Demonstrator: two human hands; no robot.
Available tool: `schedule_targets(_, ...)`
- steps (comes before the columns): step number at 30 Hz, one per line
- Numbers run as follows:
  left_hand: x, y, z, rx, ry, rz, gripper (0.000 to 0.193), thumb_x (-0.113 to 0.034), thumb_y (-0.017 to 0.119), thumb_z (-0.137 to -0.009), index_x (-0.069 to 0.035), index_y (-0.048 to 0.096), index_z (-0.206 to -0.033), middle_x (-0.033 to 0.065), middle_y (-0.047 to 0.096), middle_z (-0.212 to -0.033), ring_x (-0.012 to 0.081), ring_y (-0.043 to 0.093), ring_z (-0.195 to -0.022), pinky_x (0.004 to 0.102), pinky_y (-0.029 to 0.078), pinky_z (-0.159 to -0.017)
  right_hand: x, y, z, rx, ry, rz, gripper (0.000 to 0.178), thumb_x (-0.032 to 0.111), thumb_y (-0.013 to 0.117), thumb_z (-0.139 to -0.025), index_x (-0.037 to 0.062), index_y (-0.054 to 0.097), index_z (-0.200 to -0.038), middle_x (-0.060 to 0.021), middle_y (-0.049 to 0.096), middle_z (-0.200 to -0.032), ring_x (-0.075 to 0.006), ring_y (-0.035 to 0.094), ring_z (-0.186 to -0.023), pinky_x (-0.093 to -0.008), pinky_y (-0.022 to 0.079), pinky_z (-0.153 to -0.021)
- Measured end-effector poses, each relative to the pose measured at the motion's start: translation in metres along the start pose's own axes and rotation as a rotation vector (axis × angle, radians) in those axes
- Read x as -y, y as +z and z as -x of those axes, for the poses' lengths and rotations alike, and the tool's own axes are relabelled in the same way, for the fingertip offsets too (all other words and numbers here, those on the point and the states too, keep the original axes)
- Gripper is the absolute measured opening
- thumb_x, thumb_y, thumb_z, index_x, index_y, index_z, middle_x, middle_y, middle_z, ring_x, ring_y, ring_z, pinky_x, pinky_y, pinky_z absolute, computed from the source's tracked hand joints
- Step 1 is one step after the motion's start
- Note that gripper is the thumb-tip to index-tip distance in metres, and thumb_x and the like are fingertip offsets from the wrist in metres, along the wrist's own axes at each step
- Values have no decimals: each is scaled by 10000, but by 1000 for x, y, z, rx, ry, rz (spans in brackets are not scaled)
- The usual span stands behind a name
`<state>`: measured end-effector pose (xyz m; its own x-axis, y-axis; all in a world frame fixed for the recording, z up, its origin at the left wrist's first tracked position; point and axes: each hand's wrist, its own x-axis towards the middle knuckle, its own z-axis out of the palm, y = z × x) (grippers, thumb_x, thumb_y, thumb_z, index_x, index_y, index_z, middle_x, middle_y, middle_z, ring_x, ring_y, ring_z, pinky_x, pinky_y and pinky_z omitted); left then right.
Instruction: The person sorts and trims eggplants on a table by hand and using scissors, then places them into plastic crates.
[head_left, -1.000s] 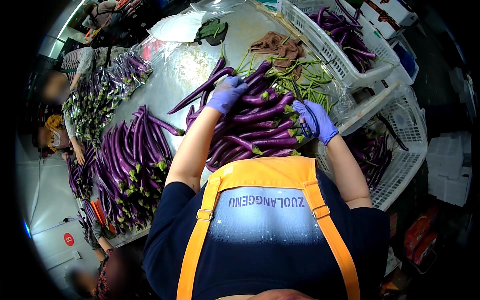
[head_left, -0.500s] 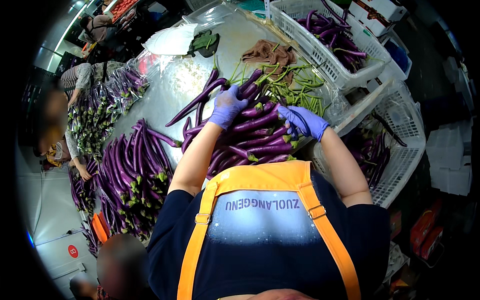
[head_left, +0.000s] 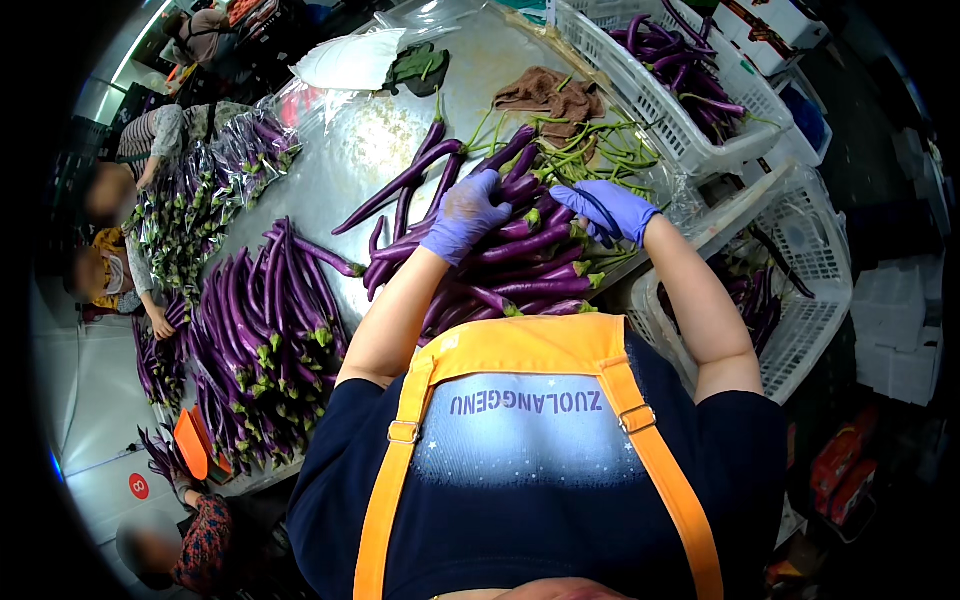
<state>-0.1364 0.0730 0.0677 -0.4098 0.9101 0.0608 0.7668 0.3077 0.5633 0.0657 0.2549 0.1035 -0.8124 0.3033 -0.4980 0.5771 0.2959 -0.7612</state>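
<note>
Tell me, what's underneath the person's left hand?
Long purple eggplants lie piled around the left hand. Whatever sits directly beneath its palm is covered, so I can't say what it grips. The pile also hides the metal tabletop below.

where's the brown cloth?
Head view, upper right of centre: the brown cloth lies on the metal table, beside the green stems, left of the upper white crate.

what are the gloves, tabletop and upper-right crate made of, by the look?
Gloves: thin rubbery film, maybe nitrile; matte purple-blue, wrinkled and close-fitting.
Tabletop: probably sheet metal; grey, worn, with a blurry sheen and blotchy patches.
Crate: likely moulded plastic; white, with regular slots through its walls.
</note>
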Motion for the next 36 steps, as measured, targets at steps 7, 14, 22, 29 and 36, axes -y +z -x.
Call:
schedule_targets(7,-6,0,-2,9,4,-14,359,-268,804,-789,-39,654,-1021,212,699,-955,385,683,-903,469,531,-790,-1,2,-5,-15,-7,-14,610,660,499,-1001,73,533,-837,-42,501,-602,-180,514,-481,-354,459,-474)
schedule_targets(14,47,14,-53,30,-210,-55,426,-417,605,-986,0,688,-1021,284,656,-1199,440,626,-1124,456,497,-968,-48,18,-13,-202,-169,145,523,543,573,-1010,40,712,-973,-155,623,-659,-242,589,-522,-390,479,-575)
schedule_targets(22,128,32,-88,344,-415,107,699,-607,594,-913,5,705,-1232,199,719,-1205,305,669,-1104,393,489,-974,-43,29,6,-111,110,-166,487,534,609,-999,56,703,-975,-39,564,-639,-156,513,-496,-330,440,-522)
schedule_targets(29,124,-16,-38,556,-839,1037,456,-418,724,-957,-63,698,-1242,50,718,-1090,104,630,-951,276,513,-895,-53,25,9,-95,75,-132,471,540,596,-1004,78,684,-1029,-4,534,-654,-110,487,-501,-288,427,-501)
schedule_targets(36,95,-25,-18,113,-389,331,418,-424,707,-960,-46,720,-1139,79,738,-1000,182,670,-880,333,536,-820,-54,23,11,-83,71,-88,453,530,625,-994,82,681,-1023,8,549,-670,-98,512,-520,-271,439,-512)
